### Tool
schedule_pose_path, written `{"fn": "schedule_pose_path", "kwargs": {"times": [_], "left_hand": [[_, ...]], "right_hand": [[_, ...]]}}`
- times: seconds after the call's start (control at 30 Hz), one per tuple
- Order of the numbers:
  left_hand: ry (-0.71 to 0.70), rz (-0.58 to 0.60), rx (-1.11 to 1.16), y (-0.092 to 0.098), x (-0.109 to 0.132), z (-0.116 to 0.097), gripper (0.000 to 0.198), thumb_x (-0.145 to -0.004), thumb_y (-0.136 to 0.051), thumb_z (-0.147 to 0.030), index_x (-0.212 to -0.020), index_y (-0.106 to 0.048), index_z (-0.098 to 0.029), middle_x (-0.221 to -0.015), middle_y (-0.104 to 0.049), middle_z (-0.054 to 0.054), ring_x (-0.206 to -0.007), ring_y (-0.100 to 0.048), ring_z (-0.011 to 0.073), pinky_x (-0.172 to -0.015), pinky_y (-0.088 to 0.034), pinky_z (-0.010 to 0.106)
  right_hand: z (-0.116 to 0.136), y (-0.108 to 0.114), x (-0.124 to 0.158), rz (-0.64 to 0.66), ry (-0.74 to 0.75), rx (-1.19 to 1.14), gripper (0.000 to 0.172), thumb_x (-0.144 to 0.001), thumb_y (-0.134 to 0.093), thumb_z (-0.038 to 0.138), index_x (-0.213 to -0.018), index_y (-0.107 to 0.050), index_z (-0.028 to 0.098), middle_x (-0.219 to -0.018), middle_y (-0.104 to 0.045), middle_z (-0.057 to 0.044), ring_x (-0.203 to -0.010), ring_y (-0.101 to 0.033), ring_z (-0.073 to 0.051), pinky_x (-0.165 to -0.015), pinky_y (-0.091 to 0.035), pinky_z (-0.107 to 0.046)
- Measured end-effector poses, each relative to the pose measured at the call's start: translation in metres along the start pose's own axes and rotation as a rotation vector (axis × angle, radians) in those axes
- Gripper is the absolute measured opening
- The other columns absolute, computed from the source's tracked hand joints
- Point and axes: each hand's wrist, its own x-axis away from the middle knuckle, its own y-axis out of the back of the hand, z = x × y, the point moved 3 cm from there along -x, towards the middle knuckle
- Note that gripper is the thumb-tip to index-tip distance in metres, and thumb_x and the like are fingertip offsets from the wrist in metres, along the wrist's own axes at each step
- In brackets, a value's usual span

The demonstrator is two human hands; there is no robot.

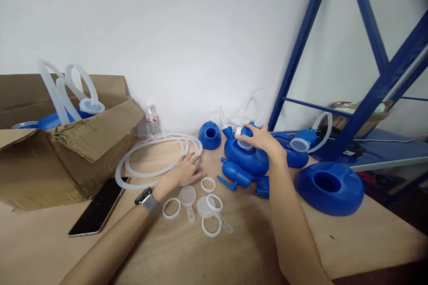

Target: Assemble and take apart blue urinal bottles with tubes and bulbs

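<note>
My right hand reaches to the back of the table, its fingers curved around a small blue domed plastic piece with a translucent rim. This piece sits above a wide blue plastic bottle. My left hand rests with fingers spread beside a coil of translucent tubing, holding nothing. In front of it lie several white rings and two translucent round lids with tabs, one lid apart and the other lid partly under rings. A blue spouted part lies before the bottle.
At left stands an open cardboard box holding blue bottles and tubes, beside a phone. A clear water bottle stands by the wall. More blue containers sit at right, near a blue metal rack.
</note>
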Motion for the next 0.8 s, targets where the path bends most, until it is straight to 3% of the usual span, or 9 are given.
{"fn": "schedule_pose_path", "kwargs": {"times": [0.1,0.17,0.3,0.43,0.53,0.67,0.8], "left_hand": [[0.049,0.003,-0.052,-0.004,0.005,0.021,0.033,-0.103,-0.047,-0.033,-0.110,-0.077,-0.021,-0.161,-0.048,0.012,-0.148,-0.039,0.0405,-0.113,-0.040,0.058],[0.066,0.001,-0.061,-0.006,0.008,0.031,0.036,-0.102,-0.042,-0.022,-0.116,-0.075,-0.019,-0.163,-0.045,0.013,-0.146,-0.042,0.0394,-0.111,-0.042,0.057],[0.035,-0.020,-0.058,-0.015,0.009,0.034,0.044,-0.103,-0.036,-0.019,-0.137,-0.064,-0.022,-0.168,-0.037,0.012,-0.146,-0.043,0.0346,-0.114,-0.040,0.055],[-0.071,-0.074,-0.092,-0.024,0.004,0.020,0.041,-0.098,-0.044,-0.015,-0.131,-0.067,-0.021,-0.168,-0.035,0.013,-0.153,-0.032,0.0367,-0.121,-0.028,0.061],[-0.139,-0.073,-0.044,-0.021,-0.001,0.009,0.038,-0.095,-0.050,-0.015,-0.126,-0.070,-0.022,-0.164,-0.042,0.013,-0.155,-0.029,0.0368,-0.124,-0.023,0.062],[-0.133,-0.049,0.074,-0.001,-0.007,-0.006,0.046,-0.087,-0.049,-0.006,-0.124,-0.069,-0.023,-0.148,-0.060,0.011,-0.146,-0.043,0.0306,-0.125,-0.022,0.059],[-0.153,-0.083,0.149,0.026,-0.013,-0.040,0.040,-0.095,-0.044,-0.013,-0.127,-0.066,-0.022,-0.132,-0.070,0.010,-0.127,-0.060,0.0281,-0.118,-0.036,0.050]], "right_hand": [[-0.002,-0.001,-0.003,0.018,-0.039,0.007,0.106,-0.079,-0.052,0.092,-0.165,-0.030,0.034,-0.169,-0.027,-0.022,-0.145,-0.042,-0.053,-0.112,-0.038,-0.064],[-0.006,-0.002,-0.006,0.047,-0.032,-0.027,0.114,-0.078,-0.048,0.095,-0.168,-0.019,0.031,-0.167,-0.034,-0.022,-0.145,-0.043,-0.051,-0.113,-0.036,-0.066],[-0.019,-0.006,-0.018,0.075,0.031,-0.140,0.117,-0.077,-0.055,0.091,-0.169,-0.015,0.030,-0.166,-0.038,-0.018,-0.145,-0.046,-0.046,-0.113,-0.042,-0.060],[-0.032,-0.008,-0.029,0.070,0.026,-0.257,0.113,-0.077,-0.063,0.085,-0.168,-0.018,0.035,-0.167,-0.039,-0.014,-0.142,-0.050,-0.044,-0.105,-0.052,-0.055],[-0.040,-0.005,-0.031,0.054,0.035,-0.281,0.116,-0.076,-0.064,0.086,-0.168,-0.017,0.034,-0.168,-0.037,-0.013,-0.146,-0.046,-0.044,-0.112,-0.046,-0.056],[-0.050,0.000,-0.026,0.059,0.040,-0.333,0.119,-0.075,-0.064,0.087,-0.169,-0.014,0.032,-0.170,-0.033,-0.012,-0.148,-0.045,-0.041,-0.115,-0.045,-0.055],[-0.057,-0.002,-0.024,0.095,0.080,-0.392,0.117,-0.077,-0.063,0.085,-0.168,-0.017,0.031,-0.173,-0.026,-0.011,-0.153,-0.038,-0.039,-0.119,-0.041,-0.053]]}}
